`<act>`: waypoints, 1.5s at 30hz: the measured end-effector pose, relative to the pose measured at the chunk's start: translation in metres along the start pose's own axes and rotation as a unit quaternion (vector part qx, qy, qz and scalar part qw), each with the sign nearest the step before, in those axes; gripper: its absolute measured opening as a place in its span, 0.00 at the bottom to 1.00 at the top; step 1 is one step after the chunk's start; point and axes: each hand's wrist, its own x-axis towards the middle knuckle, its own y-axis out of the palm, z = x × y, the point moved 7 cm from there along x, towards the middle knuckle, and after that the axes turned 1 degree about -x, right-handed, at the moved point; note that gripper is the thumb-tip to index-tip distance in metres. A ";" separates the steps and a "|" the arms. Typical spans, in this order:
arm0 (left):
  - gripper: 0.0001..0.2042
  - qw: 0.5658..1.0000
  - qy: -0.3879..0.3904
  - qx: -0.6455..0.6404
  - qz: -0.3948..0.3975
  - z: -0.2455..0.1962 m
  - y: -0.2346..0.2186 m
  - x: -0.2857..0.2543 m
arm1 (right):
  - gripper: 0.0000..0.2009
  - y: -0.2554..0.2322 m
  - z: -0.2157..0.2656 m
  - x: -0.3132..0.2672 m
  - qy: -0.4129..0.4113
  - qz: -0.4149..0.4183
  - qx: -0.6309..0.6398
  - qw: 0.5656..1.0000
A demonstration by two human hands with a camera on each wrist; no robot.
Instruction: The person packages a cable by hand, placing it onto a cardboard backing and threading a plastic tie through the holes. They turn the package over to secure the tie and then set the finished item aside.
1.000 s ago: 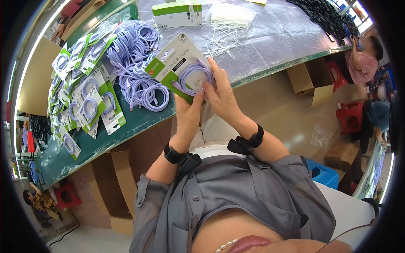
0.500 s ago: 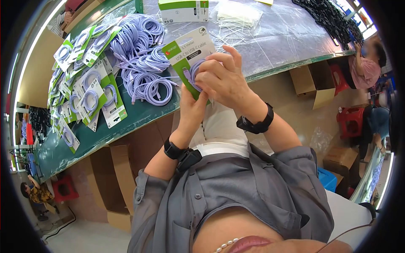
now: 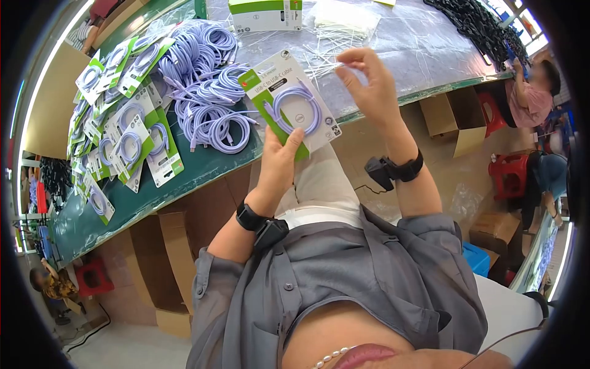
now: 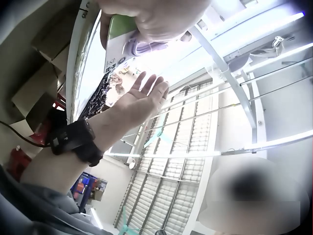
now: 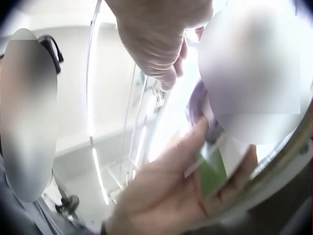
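My left hand (image 3: 279, 161) grips the lower edge of a white and green card printed "USB-C to USB-C cable" (image 3: 314, 140), thumb across its front and fingers hidden behind. A coiled lilac cable (image 3: 276, 106) lies on the card's face, with the plug ends along its sides. To the right of the card, my right hand (image 3: 373, 92) is raised, apart from it, its fingers loosely bent. In the left wrist view that right hand (image 4: 134, 105) shows its palm with spread fingers and nothing in them. The right wrist view shows the left hand (image 5: 166, 188) blurred beside the card's green part (image 5: 212, 171).
Carded cables (image 3: 126, 144) lie heaped on the green table (image 3: 80, 230) at left, beside loose lilac cable coils (image 3: 212, 117). Behind stand a green and white box (image 3: 265, 17) and a bag of white ties (image 3: 344, 24). Black cables (image 3: 473, 21) pile at the far right.
My right hand went over the cable on the card, then drew away up and to the right, uncovering the coil. The left hand keeps its grip; the card has shifted slightly right.
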 end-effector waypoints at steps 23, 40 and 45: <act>0.17 0.996 0.074 -0.036 0.041 -0.038 0.016 -0.024 | 0.09 0.025 0.065 -0.077 -0.282 0.108 -0.108 0.947; 0.18 0.764 0.521 0.354 0.139 -0.108 0.062 -0.056 | 0.12 0.030 0.048 -0.078 0.213 0.096 0.604 0.762; 0.14 0.747 0.530 0.355 0.188 -0.111 0.074 -0.064 | 0.11 -0.014 0.086 -0.174 0.220 0.073 0.613 0.755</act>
